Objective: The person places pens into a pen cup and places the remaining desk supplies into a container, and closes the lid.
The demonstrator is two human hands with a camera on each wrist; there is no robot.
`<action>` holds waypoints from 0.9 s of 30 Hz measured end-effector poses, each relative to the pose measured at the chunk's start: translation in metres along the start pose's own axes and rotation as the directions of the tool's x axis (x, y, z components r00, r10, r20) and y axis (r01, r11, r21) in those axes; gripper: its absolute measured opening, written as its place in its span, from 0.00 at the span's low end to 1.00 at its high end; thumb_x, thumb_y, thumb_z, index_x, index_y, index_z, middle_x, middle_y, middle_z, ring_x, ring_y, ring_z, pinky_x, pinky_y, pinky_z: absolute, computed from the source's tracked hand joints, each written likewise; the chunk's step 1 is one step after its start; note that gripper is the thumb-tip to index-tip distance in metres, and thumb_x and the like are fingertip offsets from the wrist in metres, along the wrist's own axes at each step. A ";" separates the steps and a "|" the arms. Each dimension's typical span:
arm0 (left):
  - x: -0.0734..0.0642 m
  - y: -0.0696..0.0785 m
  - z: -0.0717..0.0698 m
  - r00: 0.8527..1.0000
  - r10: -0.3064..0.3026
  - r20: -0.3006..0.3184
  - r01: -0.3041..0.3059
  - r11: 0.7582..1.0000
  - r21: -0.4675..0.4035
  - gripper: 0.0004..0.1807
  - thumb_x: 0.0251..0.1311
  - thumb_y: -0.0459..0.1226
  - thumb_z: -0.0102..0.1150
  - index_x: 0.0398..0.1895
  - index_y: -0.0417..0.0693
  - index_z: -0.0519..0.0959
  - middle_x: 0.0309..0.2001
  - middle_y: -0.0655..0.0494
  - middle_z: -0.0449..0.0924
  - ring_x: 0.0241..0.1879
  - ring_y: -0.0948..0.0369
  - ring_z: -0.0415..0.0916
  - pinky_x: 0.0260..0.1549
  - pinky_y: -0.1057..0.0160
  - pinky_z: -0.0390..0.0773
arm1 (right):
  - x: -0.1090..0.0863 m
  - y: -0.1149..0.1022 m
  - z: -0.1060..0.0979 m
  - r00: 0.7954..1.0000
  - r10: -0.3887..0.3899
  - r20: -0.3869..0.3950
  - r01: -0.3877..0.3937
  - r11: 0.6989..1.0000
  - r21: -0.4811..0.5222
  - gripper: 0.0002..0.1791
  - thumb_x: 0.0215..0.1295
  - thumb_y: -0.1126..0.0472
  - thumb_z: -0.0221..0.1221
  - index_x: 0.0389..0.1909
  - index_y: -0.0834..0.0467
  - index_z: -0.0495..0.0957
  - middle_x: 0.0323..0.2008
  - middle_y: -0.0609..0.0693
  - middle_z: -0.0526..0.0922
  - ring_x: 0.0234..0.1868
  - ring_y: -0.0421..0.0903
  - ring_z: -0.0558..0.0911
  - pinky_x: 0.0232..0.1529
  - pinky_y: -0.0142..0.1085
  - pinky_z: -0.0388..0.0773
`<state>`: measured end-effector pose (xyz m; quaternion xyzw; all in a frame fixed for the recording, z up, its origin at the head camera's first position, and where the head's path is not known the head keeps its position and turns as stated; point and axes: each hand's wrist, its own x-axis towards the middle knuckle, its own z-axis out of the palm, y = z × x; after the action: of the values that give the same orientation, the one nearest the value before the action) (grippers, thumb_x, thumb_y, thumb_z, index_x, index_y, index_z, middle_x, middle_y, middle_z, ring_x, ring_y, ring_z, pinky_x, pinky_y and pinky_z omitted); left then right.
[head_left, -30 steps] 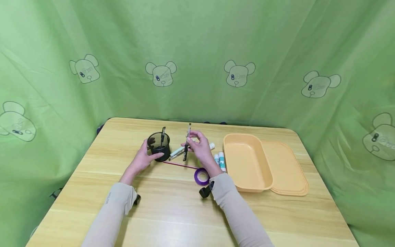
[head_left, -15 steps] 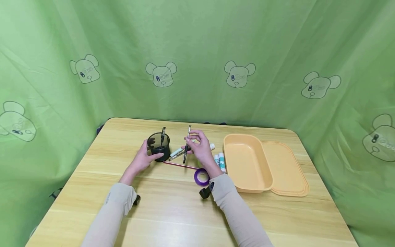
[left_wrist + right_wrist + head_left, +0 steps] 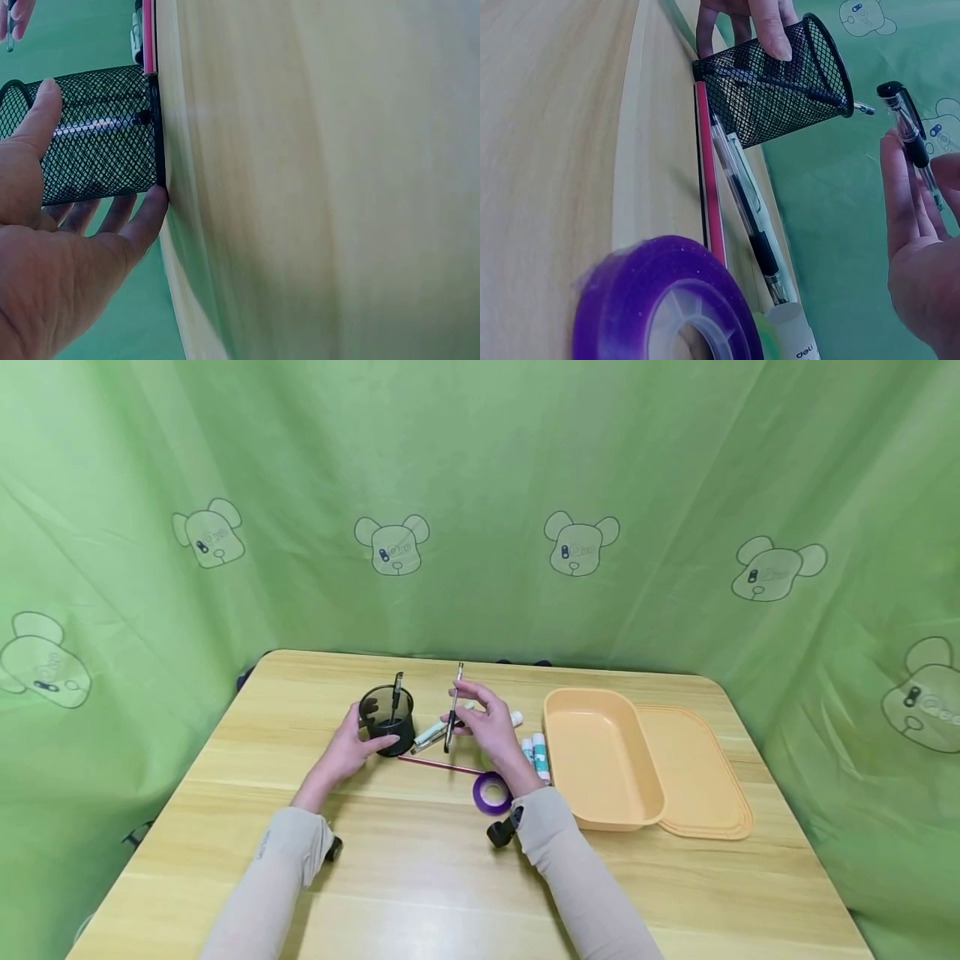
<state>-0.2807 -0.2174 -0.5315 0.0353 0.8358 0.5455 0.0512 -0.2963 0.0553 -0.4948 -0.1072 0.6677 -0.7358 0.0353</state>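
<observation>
A black mesh pen cup point(image 3: 393, 739) stands upright on the table, one black-capped pen point(image 3: 396, 693) leaning inside it. My left hand point(image 3: 348, 747) holds the cup from its left side, thumb in front and fingers round the back, as the left wrist view shows. To the right of the cup, my right hand point(image 3: 486, 722) pinches a clear gel pen point(image 3: 913, 139) between thumb and fingers, raised with its black cap end down. Below that hand lie another gel pen point(image 3: 748, 217) and a pale green pen point(image 3: 431, 732). A red pencil point(image 3: 438, 764) extends from the cup's base.
A purple tape roll point(image 3: 492, 793) lies by the right wrist. Glue sticks point(image 3: 540, 756) sit against a deep orange box point(image 3: 600, 814), with its flat lid point(image 3: 701, 768) to the right. A green curtain point(image 3: 480, 602) rises behind the wooden table point(image 3: 405, 893).
My right fingers have shifted slightly on the gel pen, which stays raised in nearly the same place. My left hand keeps its hold on the pen cup.
</observation>
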 end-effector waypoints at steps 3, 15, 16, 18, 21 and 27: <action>0.000 0.000 0.000 1.000 0.001 -0.002 -0.001 1.000 0.003 0.57 0.58 0.50 0.74 0.82 0.48 0.49 0.79 0.39 0.58 0.80 0.40 0.52 0.79 0.37 0.49 | 0.000 0.000 -0.001 1.000 -0.002 0.011 0.002 1.000 0.006 0.28 0.71 0.76 0.55 0.70 0.57 0.74 0.65 0.65 0.76 0.42 0.49 0.91 0.51 0.61 0.84; -0.003 -0.001 0.000 1.000 -0.010 -0.010 0.010 1.000 -0.009 0.57 0.57 0.51 0.75 0.82 0.49 0.49 0.79 0.39 0.58 0.79 0.40 0.53 0.79 0.37 0.49 | -0.001 0.004 -0.001 0.999 -0.024 0.046 0.021 0.999 0.048 0.36 0.62 0.84 0.58 0.71 0.61 0.71 0.67 0.69 0.72 0.43 0.53 0.90 0.43 0.37 0.90; -0.003 -0.001 0.000 1.000 -0.009 -0.010 0.009 1.000 -0.010 0.57 0.57 0.51 0.75 0.82 0.49 0.49 0.78 0.39 0.59 0.79 0.40 0.53 0.79 0.37 0.50 | -0.001 0.004 -0.001 0.998 -0.033 0.051 0.030 0.998 0.050 0.36 0.61 0.84 0.59 0.71 0.61 0.71 0.67 0.71 0.71 0.41 0.51 0.90 0.44 0.37 0.90; -0.003 0.000 0.000 1.000 -0.005 -0.008 0.005 1.000 -0.010 0.57 0.58 0.50 0.75 0.82 0.48 0.49 0.78 0.39 0.59 0.79 0.40 0.54 0.79 0.37 0.50 | -0.001 0.005 -0.002 0.997 -0.044 0.055 0.041 0.998 0.054 0.37 0.60 0.84 0.61 0.70 0.61 0.72 0.66 0.71 0.71 0.39 0.48 0.89 0.46 0.39 0.90; -0.004 0.001 0.001 1.000 0.005 -0.003 -0.005 1.000 -0.018 0.55 0.59 0.49 0.74 0.82 0.47 0.50 0.78 0.39 0.59 0.79 0.40 0.54 0.80 0.37 0.49 | -0.001 0.006 -0.003 0.998 -0.048 0.048 0.047 0.999 0.023 0.35 0.59 0.82 0.64 0.68 0.59 0.75 0.63 0.70 0.74 0.36 0.46 0.89 0.48 0.38 0.89; -0.004 0.004 0.000 1.000 0.014 -0.002 -0.014 1.000 -0.021 0.55 0.59 0.48 0.74 0.82 0.47 0.49 0.78 0.39 0.58 0.79 0.41 0.53 0.80 0.37 0.49 | -0.002 0.006 -0.003 0.999 -0.031 0.024 0.032 0.998 -0.046 0.22 0.65 0.72 0.66 0.60 0.64 0.81 0.53 0.68 0.83 0.34 0.49 0.91 0.44 0.40 0.90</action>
<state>-0.2768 -0.2157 -0.5273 0.0404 0.8299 0.5545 0.0470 -0.2952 0.0585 -0.5014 -0.1269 0.6824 -0.7193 0.0291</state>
